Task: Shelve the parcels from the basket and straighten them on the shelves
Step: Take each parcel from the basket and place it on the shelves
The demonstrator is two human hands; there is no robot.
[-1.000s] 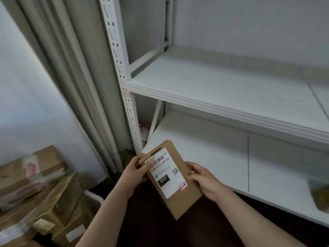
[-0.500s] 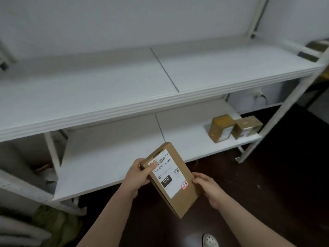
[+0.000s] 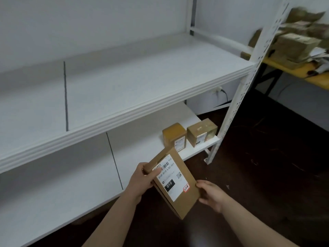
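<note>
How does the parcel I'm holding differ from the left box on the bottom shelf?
The held parcel is flat and tilted, gripped by the left hand and right hand; the shelf box is blockier, standing on the bottom shelf. The held parcel's label faces up; the shelf box's faces forward. Both are brown cardboard.

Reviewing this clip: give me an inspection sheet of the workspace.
Surface: white upper shelf and lower shelf, both seamed.
Job's things: labelled parcel held before the lower shelf; two small parcels side by side at its right end.
Clutter: nothing seen.
Grips: left hand holds the parcel's upper left corner; right hand its right edge.
Cables: dark cable from a wall plug behind the rack.
Surroundings: blurred parcel pile on yellow table at right; dark floor.
</note>
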